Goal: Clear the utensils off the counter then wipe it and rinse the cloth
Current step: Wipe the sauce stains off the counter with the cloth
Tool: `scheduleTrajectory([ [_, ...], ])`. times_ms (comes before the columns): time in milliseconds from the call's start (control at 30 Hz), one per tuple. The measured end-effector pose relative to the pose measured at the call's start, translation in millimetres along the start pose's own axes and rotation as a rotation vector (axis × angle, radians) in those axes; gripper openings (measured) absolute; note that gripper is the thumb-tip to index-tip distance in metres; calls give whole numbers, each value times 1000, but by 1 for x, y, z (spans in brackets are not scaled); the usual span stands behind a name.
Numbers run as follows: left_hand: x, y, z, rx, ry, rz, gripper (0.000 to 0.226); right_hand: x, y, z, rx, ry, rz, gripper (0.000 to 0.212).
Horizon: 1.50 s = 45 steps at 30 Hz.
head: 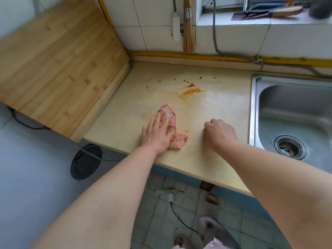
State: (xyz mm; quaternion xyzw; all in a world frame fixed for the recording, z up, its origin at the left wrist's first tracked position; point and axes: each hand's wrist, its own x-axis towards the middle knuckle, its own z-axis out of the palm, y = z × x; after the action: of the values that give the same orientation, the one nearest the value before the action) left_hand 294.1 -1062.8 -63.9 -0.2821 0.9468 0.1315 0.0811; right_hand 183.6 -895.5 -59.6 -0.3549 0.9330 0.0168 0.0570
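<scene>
The cream counter [221, 112], left of the steel sink [253, 108], bore orange smears [192, 90]. The left hand [158, 134] pressed flat on a crumpled pink-edged cloth [170, 114]; the right hand [220, 133] sat fisted, empty.

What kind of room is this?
Most likely a home kitchen: there is a steel sink, a wooden cutting board, and a sauce-stained counter with the left hand pressing a cloth on it.

Both arms reach forward, the left hand [158, 135] lying flat with straight fingers [158, 121], the right hand [220, 134] curled into a fist.
</scene>
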Motion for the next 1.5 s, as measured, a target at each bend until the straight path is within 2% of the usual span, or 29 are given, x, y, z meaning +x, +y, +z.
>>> scheduleTrajectory([
  [67, 2, 7, 19, 180, -91, 99, 75, 7, 3, 7, 4, 24, -20, 30],
  [133, 11, 6, 27, 230, -105, 74, 78, 16, 8, 13, -10, 53, -61, 28],
  [267, 38, -10, 17, 248, -127, -16, 71, 33, 20, 15, -10, 76, -109, 29],
  [433, 67, -30, 8, 177, -83, -259, 70, 56, 36, 9, 45, 35, -93, 40],
  [600, 95, -6, 13, 104, -4, -344, 72, 74, 56, 6, 109, 23, -43, 49],
  [800, 115, 31, 16, 128, -5, -195, 72, 91, 66, 8, 151, 31, -13, 45],
  [1000, 140, 100, 23, 116, -56, 51, 75, 96, 78, 2, 112, 8, -39, 54],
  [1133, 138, 133, 30, 109, -91, 161, 76, 96, 102, -3, 119, 31, 61, 51],
  [1333, 97, 144, 39, 143, -142, 272, 78, 75, 98, -10, 110, 0, 167, 36],
  [1500, 52, 118, 39, 213, -171, 273, 77, 50, 58, -14, 110, 29, 121, 31],
])
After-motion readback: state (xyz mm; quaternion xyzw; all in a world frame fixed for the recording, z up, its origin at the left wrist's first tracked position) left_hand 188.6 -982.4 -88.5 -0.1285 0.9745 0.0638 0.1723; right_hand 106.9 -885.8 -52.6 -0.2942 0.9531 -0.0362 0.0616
